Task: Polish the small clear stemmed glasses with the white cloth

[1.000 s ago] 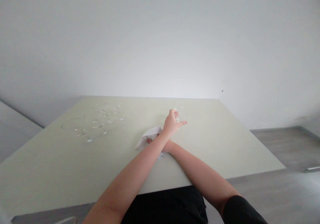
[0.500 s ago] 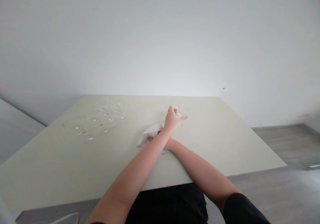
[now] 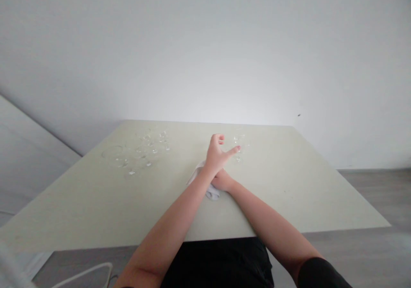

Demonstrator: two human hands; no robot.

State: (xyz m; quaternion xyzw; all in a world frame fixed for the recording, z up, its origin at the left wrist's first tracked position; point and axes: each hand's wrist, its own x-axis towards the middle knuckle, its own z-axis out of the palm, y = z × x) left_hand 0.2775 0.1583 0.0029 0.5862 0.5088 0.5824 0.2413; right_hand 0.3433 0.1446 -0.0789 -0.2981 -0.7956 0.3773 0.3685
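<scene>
My left hand point(image 3: 218, 152) reaches across my right forearm, thumb stretched out and fingers bent, with a gap between them. Just right of it stands clear glassware point(image 3: 239, 140), perhaps a drinking glass; its outline is faint, and the thumb overlaps it. Under the left wrist, my right hand point(image 3: 224, 180) rests low on the table, closed on a white cloth point(image 3: 212, 192). My left arm hides the right fingers and part of the cloth. Farther left is a group of several clear glass pieces point(image 3: 141, 150) with round rims, too transparent to separate well.
The pale table point(image 3: 96, 211) reaches back to a white wall point(image 3: 205, 57). A white cable or tube point(image 3: 86, 273) curves below the front left edge. Grey floor point(image 3: 366, 258) shows at the right, and a white panel point(image 3: 28, 151) stands at the left.
My left hand has opened away from the glass at the right, its fingers now apart from it. My right hand and the cloth have shifted slightly rightward in view, as the camera turned left.
</scene>
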